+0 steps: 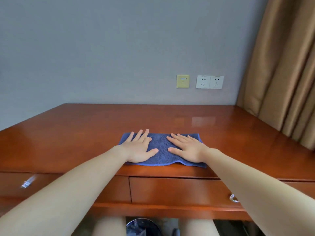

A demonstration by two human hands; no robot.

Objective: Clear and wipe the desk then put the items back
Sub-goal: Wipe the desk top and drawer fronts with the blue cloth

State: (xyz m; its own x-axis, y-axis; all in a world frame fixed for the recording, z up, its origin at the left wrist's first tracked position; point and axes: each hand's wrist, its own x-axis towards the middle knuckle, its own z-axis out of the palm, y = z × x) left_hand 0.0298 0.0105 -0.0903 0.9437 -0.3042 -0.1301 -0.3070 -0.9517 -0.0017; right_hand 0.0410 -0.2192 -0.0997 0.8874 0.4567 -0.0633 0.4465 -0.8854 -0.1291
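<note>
One blue cloth [163,150] lay flat near the front edge of the desk [85,132], mid-width. Two hands pressed it, fingers straight and spread: left hand [139,148] on its left half, right hand [187,148] on its right. Below, two drawer handles; on the far wall, three socket plates.

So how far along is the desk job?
Clearing looks done: only the blue cloth lies on the visible desk top. Wiping is in hand: left hand and right hand press flat on the cloth. Left: finish wiping, put the items back; none are in view.
</note>
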